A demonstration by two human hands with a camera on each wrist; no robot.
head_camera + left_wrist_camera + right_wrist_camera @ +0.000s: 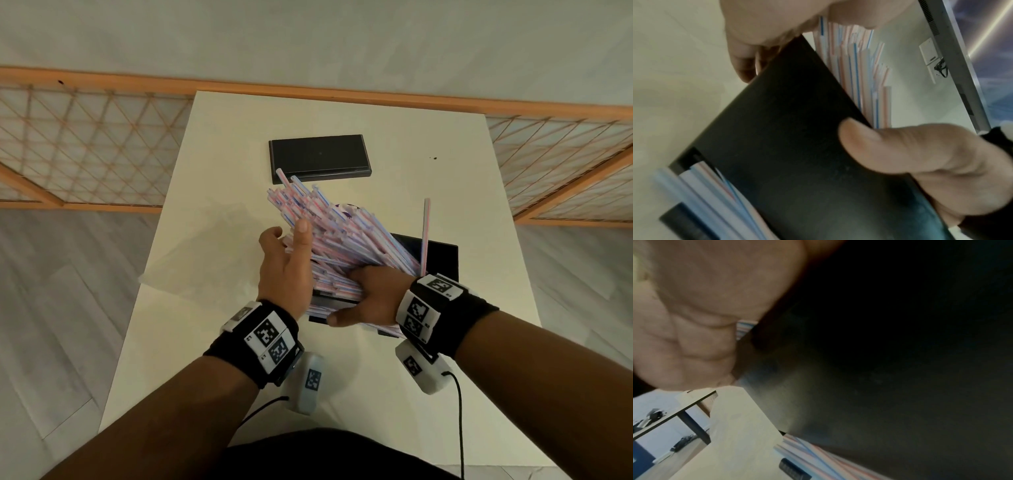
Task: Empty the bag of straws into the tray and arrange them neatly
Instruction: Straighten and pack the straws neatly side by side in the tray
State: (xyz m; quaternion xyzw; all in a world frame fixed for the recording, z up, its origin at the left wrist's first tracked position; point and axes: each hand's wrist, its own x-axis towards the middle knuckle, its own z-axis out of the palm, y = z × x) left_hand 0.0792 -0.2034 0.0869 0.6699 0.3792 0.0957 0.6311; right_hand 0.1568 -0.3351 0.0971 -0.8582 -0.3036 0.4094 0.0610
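**Straws out of the bag, tidying only half done**

Though the straws (337, 236) look to be out of their bag, they're nowhere near neat yet. Most sit as one fanned heap angled across the black tray (442, 255), far ends sticking out well past its far edge, near ends hanging over the near edge too. One straw (426, 236) stands almost upright at the tray's right side, apart from the rest.

Left hand (286, 270): fingers fairly straight, pressed against the left flank of the heap, thumb up along it, so wide, not clenched. Right hand (371, 296): wrapped over the near end of the bundle; the left wrist view shows its thumb (865, 142) pressed on the tray's dark side (793, 129), so it seems to grip tray & straws together. The tray may be tipped up; can't tell for sure.

A clear empty bag (205, 246) lies crumpled on the surface (462, 394) to the left. A second black tray (320, 158) lies further back, nothing in it.

Judgement: emptying done. Left to do: square the heap lengthwise w/ the tray, push ends in, lay down the stray one.
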